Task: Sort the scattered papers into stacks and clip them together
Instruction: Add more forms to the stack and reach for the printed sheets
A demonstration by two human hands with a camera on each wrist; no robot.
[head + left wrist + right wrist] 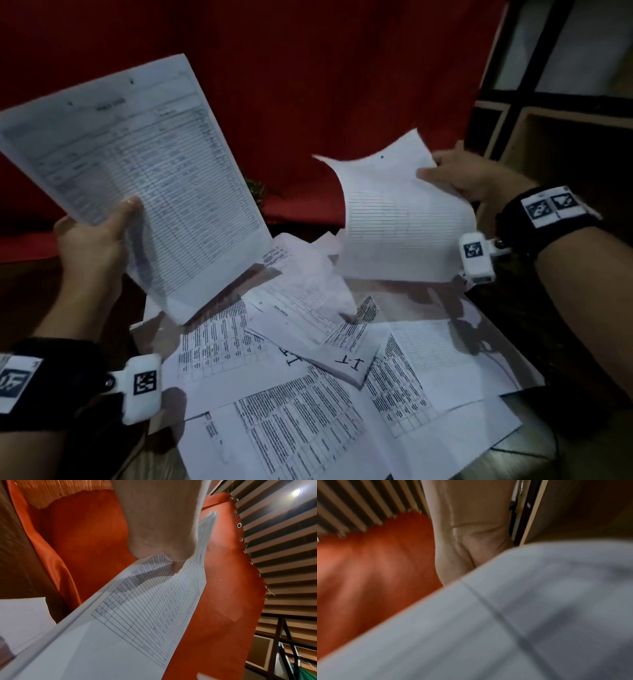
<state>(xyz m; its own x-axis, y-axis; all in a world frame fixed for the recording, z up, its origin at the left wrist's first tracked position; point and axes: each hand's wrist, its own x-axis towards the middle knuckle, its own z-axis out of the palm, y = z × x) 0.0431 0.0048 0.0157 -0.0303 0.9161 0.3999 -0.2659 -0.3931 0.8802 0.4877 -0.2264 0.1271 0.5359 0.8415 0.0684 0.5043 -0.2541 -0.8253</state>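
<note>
Two sheets up for comparing: our left hand (pixel 90 240) pinches the table sheet (pixel 137 171) at 10 o'clock, right hand (pixel 469 178) pinches the lined sheet (pixel 394 219) at 2 (curling), scattered papers (pixel 308 394) unsorted at 6.

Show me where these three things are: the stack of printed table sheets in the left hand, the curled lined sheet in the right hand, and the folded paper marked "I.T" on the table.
stack of printed table sheets (pixel 164 178): head view, middle of the top page.
curled lined sheet (pixel 404 226): head view, its ruled centre.
folded paper marked "I.T" (pixel 352 365): head view, beside the letters.
</note>
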